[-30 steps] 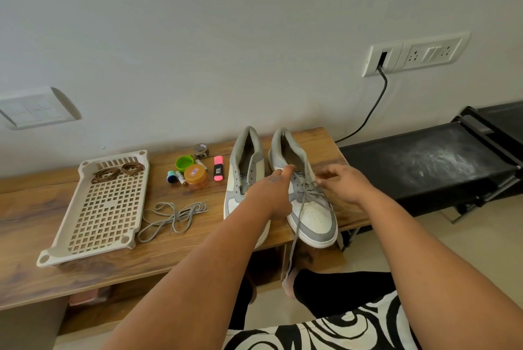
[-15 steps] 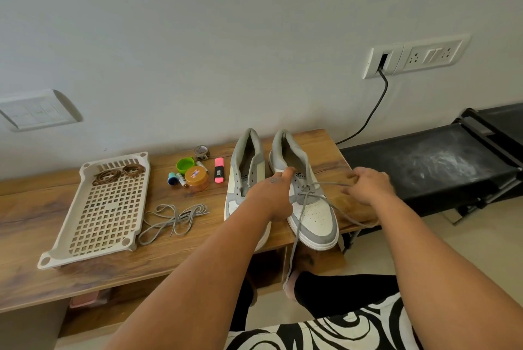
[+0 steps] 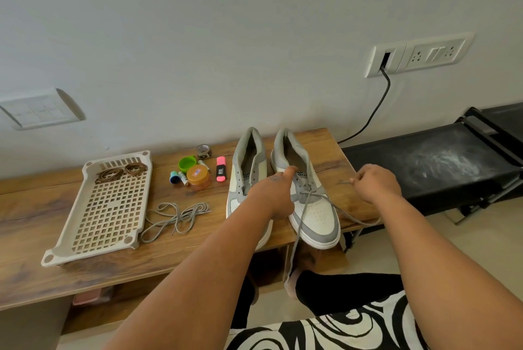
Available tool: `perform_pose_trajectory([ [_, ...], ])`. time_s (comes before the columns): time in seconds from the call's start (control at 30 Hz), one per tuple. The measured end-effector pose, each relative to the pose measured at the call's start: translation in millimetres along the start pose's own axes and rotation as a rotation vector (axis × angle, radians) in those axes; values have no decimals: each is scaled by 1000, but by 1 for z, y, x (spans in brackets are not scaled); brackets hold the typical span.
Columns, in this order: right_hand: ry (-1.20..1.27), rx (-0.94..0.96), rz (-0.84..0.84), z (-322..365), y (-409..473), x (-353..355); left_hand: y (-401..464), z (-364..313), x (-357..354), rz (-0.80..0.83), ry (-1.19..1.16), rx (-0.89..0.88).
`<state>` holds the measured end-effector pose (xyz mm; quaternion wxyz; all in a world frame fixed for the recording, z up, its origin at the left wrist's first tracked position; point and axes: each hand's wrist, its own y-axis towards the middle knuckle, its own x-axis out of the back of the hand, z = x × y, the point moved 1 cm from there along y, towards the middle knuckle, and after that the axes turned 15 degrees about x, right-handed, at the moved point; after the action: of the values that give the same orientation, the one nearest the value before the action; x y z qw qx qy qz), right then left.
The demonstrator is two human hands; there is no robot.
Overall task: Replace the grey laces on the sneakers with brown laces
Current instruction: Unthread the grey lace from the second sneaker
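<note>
Two white and grey sneakers stand side by side on the wooden bench [image 3: 56,202]. The left sneaker [image 3: 246,174] has bare eyelets. The right sneaker [image 3: 317,213] still carries a grey lace [image 3: 300,222] in its lower eyelets, one end hanging over the bench's front edge. My left hand [image 3: 271,194] rests on the right sneaker's tongue area, thumb stretched out. My right hand [image 3: 373,182] pinches the lace's other end, out to the right of the shoe. A loose grey lace [image 3: 175,216] lies on the bench. Brown laces [image 3: 121,172] sit coiled in the white tray [image 3: 85,247].
Behind the loose lace stand an orange jar [image 3: 198,178], a green cap [image 3: 186,163], a pink highlighter [image 3: 220,172], a tape roll [image 3: 203,150] and small batteries [image 3: 183,178]. A black treadmill [image 3: 430,160] is at the right, its cable plugged into the wall socket [image 3: 387,59].
My right hand has pulled the grey lace out to the right, away from the right sneaker. My left hand has stayed on the shoe.
</note>
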<state>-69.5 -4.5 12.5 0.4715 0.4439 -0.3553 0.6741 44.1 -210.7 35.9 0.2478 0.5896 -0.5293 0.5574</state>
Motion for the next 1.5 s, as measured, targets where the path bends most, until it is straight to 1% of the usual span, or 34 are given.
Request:
perform_pose_trajectory([
  [0.03,40,58,3,3,-2,2,-1,-1,0,-1,6,-4],
  [0.1,196,224,5,18,-6,9,-2,-2,0,-1,15,-13],
  [0.13,281,278,49,30,-10,12,-2,-2,0,-1,17,-17],
  [0.17,309,318,125,42,-14,13,-3,-2,0,-4,18,-20],
  [0.2,269,336,215,52,-17,12,-3,-1,0,-16,14,-23],
  [0.27,147,312,338,66,-24,6,-5,-2,-1,-59,-24,-36],
  [0.3,119,286,355,70,-26,2,-6,-2,-2,-80,-48,-45],
  [0.37,149,243,334,73,-28,-3,-7,-5,-6,-118,-83,-61],
  [0.43,240,201,334,74,-29,-2,-9,-9,-10,-124,-104,-58],
  [0.53,342,158,373,69,-28,-3,-9,-14,-16,-96,-111,-42],
  [0.57,411,130,393,67,-29,-3,-9,-15,-16,-87,-100,-35],
  [0.6,540,85,403,65,-30,-2,-9,-16,-17,-78,-86,-28],
  [0.63,734,10,393,62,-32,1,-10,-16,-18,-70,-75,-24],
  [0.67,957,-79,352,57,-31,4,-10,-15,-18,-63,-71,-23],
  [0.73,1367,-212,204,40,-28,13,-9,-14,-19,-56,-80,-25],
  [0.8,1643,-278,57,24,-27,22,-8,-13,-19,-69,-75,-40],
  [0.87,1827,-294,-98,11,-26,26,-7,-15,-19,-76,-64,-64],
  [0.97,1981,-356,-400,0,-21,29,-5,-19,-21,-36,-98,-92],
  [1.0,2007,-396,-476,-3,-19,29,-5,-20,-22,-22,-108,-97],
  [1.03,1997,-418,-509,-7,-16,27,-4,-21,-23,-15,-114,-99],
  [1.07,1910,-432,-506,-9,-15,25,-4,-22,-24,-12,-120,-99],
  [1.1,1727,-436,-466,-12,-13,21,-3,-23,-25,-14,-122,-102],
  [1.17,1253,-378,-351,-15,-11,11,-3,-22,-24,-32,-113,-115],
  [1.2,1049,-324,-267,-13,-11,7,-4,-21,-23,-50,-102,-122],
  [1.27,798,-242,-70,-6,-10,0,-4,-19,-21,-55,-97,-125],
  [1.3,705,-220,13,-1,-11,-1,-3,-17,-20,-23,-108,-121],
  [1.37,549,-179,78,11,-11,-3,-5,-15,-13,114,-190,-114],
  [1.43,430,-66,46,26,-12,0,-11,-12,1,263,-319,-119],
  [1.5,419,124,14,41,-14,4,-20,-7,19,316,-527,-88],
])
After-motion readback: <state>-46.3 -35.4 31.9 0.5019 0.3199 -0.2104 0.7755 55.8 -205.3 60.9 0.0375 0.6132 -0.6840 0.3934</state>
